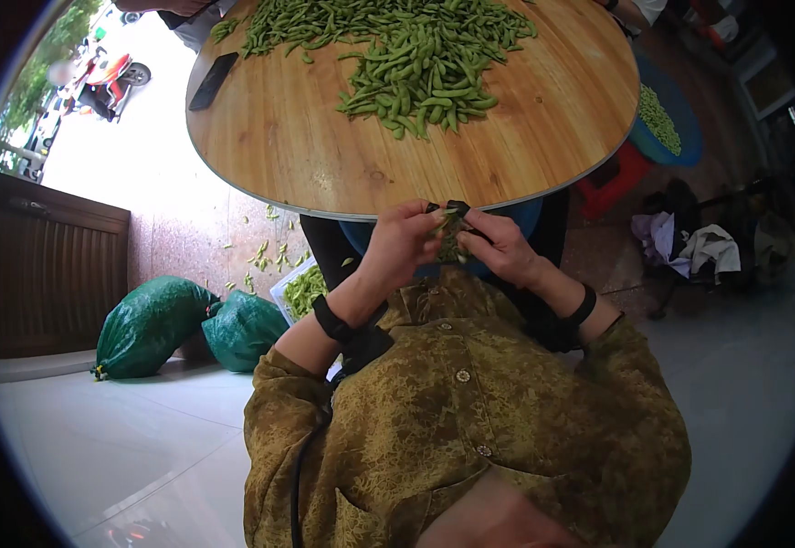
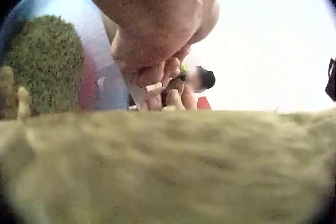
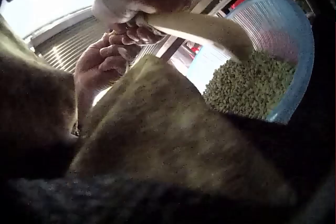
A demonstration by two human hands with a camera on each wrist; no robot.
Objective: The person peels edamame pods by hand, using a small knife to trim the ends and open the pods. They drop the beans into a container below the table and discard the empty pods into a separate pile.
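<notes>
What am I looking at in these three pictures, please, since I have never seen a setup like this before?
There is no machine here: the grip is simply a person's own two hands, a left hand and a right hand. The large picture comes from a camera worn on the head, looking forward and down. The other two come from cameras worn on the left and right wrists; both look close up at the hands, with blurred fabric in front and a blue basin of small greenish bits beyond. On the wooden table lie a heap of green pods and a dark, flat object, perhaps a phone. Near the table's edge, both hands pinch a small green piece, probably a pod.
</notes>
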